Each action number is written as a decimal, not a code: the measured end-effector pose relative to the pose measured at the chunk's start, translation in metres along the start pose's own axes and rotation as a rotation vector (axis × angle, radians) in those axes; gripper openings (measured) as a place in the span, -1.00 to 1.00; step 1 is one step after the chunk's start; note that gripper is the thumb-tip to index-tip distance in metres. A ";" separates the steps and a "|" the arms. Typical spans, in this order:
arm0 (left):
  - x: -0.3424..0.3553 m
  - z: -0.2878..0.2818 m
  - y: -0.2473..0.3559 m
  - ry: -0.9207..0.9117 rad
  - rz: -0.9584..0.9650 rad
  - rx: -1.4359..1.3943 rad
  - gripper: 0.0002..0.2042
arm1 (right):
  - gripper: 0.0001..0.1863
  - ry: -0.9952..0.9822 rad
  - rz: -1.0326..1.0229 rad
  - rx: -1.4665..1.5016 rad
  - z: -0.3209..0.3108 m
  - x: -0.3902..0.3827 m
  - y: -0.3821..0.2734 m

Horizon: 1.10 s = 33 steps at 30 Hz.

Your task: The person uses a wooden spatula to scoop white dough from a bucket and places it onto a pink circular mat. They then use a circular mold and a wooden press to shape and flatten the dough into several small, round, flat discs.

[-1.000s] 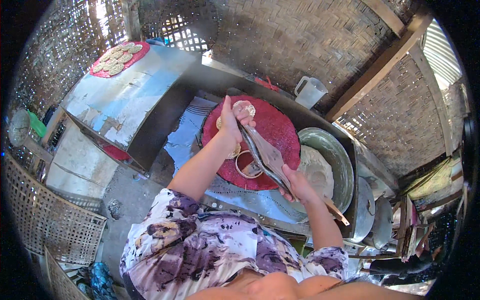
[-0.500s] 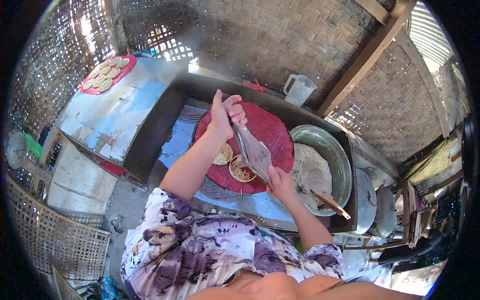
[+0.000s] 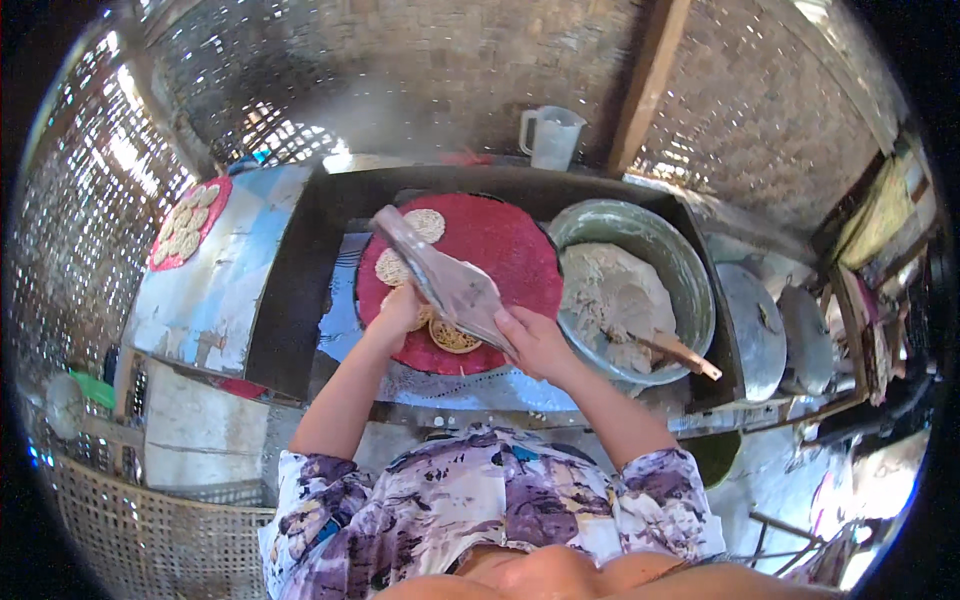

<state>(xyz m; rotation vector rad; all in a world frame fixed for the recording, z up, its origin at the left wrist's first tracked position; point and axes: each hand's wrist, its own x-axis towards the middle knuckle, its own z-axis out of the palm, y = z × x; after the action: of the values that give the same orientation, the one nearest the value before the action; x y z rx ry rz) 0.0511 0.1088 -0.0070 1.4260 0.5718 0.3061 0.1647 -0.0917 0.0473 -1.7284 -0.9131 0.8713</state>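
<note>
My right hand grips the lower end of a long, flat grey pressing tool, which slants over a round red mat. Beneath the tool, at its left, my left hand has curled fingers, partly hidden; what they hold is unclear. A small ring with pale noodle-like strands in it rests on the mat just below the tool. Pale noodle discs lie on the mat's upper left, some partly covered by the tool and my left hand.
Right of the mat is a large bowl of pale dough with a wooden paddle, beside metal lids. A dark metal surround encloses them. A plastic pitcher stands behind. Several discs sit on a metal surface at left.
My left hand has dropped from the tool's upper end to beneath it, and my right hand has moved slightly up. Strands appeared in the ring. The view has turned, shifting the surroundings.
</note>
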 end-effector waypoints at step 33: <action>0.015 0.260 0.159 -0.492 1.168 1.205 -0.80 | -0.56 0.420 -0.830 -0.742 -0.197 -0.114 -0.059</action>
<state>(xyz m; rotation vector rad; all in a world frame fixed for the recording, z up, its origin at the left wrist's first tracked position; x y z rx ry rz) 0.2260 -0.0796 0.1570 2.8037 -0.7218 0.5221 0.2710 -0.2572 0.1760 -1.7474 -1.5872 -0.4186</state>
